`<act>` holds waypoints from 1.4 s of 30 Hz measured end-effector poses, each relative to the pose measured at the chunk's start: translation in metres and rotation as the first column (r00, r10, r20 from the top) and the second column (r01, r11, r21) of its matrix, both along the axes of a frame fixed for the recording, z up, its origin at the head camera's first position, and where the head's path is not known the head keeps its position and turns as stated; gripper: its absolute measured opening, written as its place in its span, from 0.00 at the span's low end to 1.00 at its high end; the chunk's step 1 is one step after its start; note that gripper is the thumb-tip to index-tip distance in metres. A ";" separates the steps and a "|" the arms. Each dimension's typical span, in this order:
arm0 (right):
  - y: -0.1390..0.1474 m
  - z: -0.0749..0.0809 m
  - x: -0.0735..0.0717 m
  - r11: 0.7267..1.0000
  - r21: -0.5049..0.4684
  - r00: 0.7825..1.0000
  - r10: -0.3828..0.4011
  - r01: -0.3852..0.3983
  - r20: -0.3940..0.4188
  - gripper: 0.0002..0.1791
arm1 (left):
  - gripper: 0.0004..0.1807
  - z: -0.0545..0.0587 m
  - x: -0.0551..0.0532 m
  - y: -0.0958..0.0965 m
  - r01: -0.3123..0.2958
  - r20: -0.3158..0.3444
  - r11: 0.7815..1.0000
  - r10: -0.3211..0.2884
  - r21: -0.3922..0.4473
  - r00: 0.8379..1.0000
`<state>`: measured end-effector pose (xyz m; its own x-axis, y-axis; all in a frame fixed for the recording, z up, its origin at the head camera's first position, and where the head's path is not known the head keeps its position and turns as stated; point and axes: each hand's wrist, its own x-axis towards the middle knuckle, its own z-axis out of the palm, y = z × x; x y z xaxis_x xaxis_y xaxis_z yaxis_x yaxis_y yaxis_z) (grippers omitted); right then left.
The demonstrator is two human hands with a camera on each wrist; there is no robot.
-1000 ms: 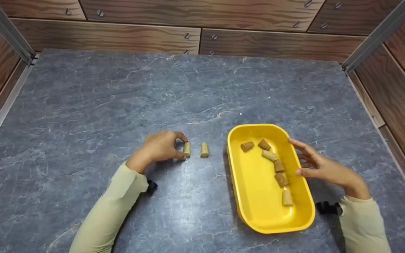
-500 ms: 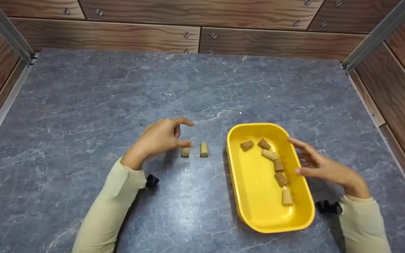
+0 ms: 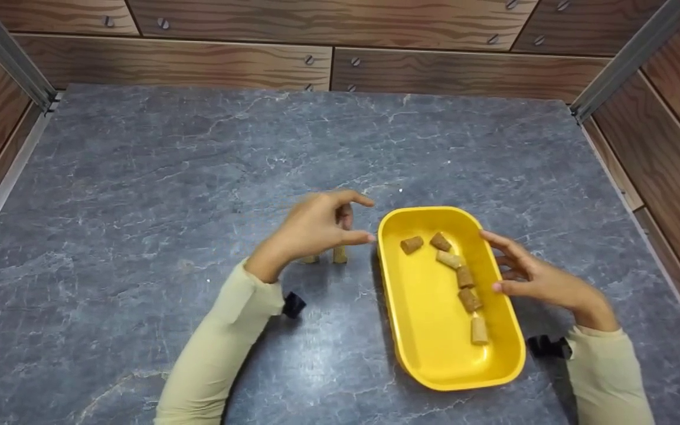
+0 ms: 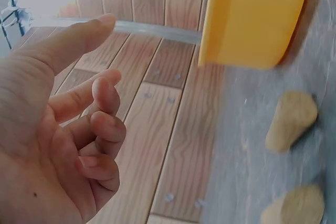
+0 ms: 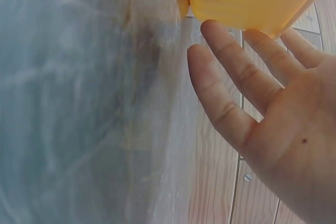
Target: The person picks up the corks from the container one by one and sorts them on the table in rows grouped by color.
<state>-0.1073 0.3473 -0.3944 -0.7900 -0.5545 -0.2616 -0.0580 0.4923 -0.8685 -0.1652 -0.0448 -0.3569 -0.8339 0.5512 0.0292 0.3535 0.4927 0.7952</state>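
My left hand [image 3: 319, 223] hovers over the table, left of the yellow tray [image 3: 400, 339], with thumb and forefinger apart and nothing between them. In the left wrist view, its other fingers [image 4: 107, 124] are loosely bent. Partly hidden below that hand, two corks [image 3: 340, 255] stand side by side on the table; the left wrist view shows both, the nearer cork [image 4: 302, 205] cut off by the frame. My right hand [image 3: 543, 286] rests against the tray's right side, fingers [image 5: 241, 72] extended along the outer wall. Several corks [image 3: 464, 276] lie inside the tray.
The grey marbled table [image 3: 198, 159] spreads around the tray and hands. Wood-patterned panels [image 3: 228, 62] border its back and sides, with metal posts [image 3: 617, 65] at the back corners.
My left hand has let go of the left cork, lifted, and moved right toward the tray. The right hand and the tray have stayed in place.
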 end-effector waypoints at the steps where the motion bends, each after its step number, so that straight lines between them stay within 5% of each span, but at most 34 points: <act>1: 0.000 0.000 0.000 1.000 -0.003 1.000 0.001 -0.001 0.002 0.43 | 0.27 -0.001 0.001 0.004 0.008 0.004 1.000 -0.008 0.013 1.000; 10: 0.001 0.000 -0.001 1.000 -0.008 1.000 0.003 -0.002 0.026 0.43 | 0.29 0.005 0.013 0.053 0.138 0.028 0.985 -0.141 0.102 0.990; 16: -0.001 -0.004 -0.002 1.000 0.003 0.999 -0.001 0.001 0.038 0.43 | 0.28 0.001 0.018 0.086 0.232 -0.047 0.973 -0.231 0.022 0.972; 22: -0.001 -0.003 -0.002 1.000 0.015 1.000 -0.007 0.007 0.027 0.43 | 0.28 -0.009 0.018 0.109 0.300 -0.014 0.953 -0.300 -0.037 0.954; 30: 0.001 -0.004 -0.001 1.000 -0.003 1.000 -0.007 0.007 0.028 0.43 | 0.28 -0.020 0.016 0.132 0.308 0.027 0.929 -0.309 -0.204 0.951; 42: -0.001 -0.003 -0.001 1.000 0.003 0.998 -0.021 0.020 0.056 0.43 | 0.20 -0.039 0.013 0.150 0.347 0.060 0.886 -0.346 -0.308 0.936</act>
<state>-0.1080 0.3463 -0.3970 -0.7853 -0.5377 -0.3069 0.0009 0.4946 -0.8691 -0.1519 0.1052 -0.3958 -0.5880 0.7856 -0.1925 0.5442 0.5603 0.6245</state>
